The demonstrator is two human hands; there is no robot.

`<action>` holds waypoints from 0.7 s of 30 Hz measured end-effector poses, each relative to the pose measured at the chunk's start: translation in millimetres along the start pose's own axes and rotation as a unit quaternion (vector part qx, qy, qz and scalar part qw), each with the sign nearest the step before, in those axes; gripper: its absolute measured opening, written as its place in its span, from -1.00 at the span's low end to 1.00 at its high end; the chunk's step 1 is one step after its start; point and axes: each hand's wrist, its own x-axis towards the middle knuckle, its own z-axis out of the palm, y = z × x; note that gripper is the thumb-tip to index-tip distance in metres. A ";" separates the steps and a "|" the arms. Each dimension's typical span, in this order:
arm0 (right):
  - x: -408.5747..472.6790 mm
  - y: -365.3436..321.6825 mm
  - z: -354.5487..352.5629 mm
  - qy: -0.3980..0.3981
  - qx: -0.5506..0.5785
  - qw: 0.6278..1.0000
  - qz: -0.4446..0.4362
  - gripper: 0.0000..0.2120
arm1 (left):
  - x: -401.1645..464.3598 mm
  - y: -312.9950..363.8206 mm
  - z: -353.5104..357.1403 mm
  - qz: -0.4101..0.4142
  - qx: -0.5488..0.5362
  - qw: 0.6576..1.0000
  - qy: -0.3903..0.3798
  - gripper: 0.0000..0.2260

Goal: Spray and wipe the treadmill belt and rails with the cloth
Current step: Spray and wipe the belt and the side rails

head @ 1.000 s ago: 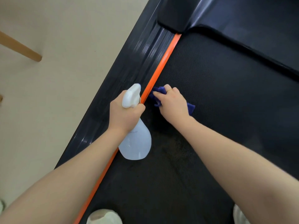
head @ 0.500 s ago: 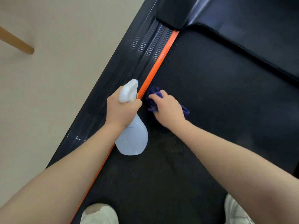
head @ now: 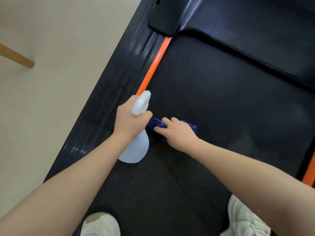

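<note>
The black treadmill belt [head: 213, 103] fills the middle of the view. An orange strip [head: 153, 65] runs along its left edge, beside the ribbed black left rail [head: 119, 86]. My left hand [head: 129, 121] grips the neck of a white spray bottle [head: 136, 149], whose nozzle points up the belt. My right hand [head: 177, 133] presses a crumpled blue cloth [head: 156, 125] onto the belt just right of the bottle. Most of the cloth lies hidden under my fingers.
The black motor cover [head: 238, 23] closes off the belt at the top. A second orange strip [head: 310, 172] shows at the right edge. My two white shoes [head: 100, 223] [head: 245, 220] stand on the belt below. Beige floor [head: 51, 48] and a wooden leg [head: 17, 57] lie to the left.
My right hand has dragged the cloth down the belt and away from the orange strip. The left hand with the bottle has come back along with it.
</note>
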 end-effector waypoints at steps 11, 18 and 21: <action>-69.0 49.9 23.0 0.027 -0.031 0.998 -0.039 -0.48 | -17.1 25.4 21.0 0.028 0.058 0.995 -0.077 -0.70; -48.9 132.8 -27.2 0.099 -0.080 0.966 0.225 -0.50 | -25.6 38.5 47.5 0.010 0.077 0.993 -0.086 -0.75; -59.6 121.2 -20.0 0.073 -0.053 0.974 0.206 -0.47 | -26.1 45.0 57.4 -0.008 0.068 0.993 -0.099 -0.68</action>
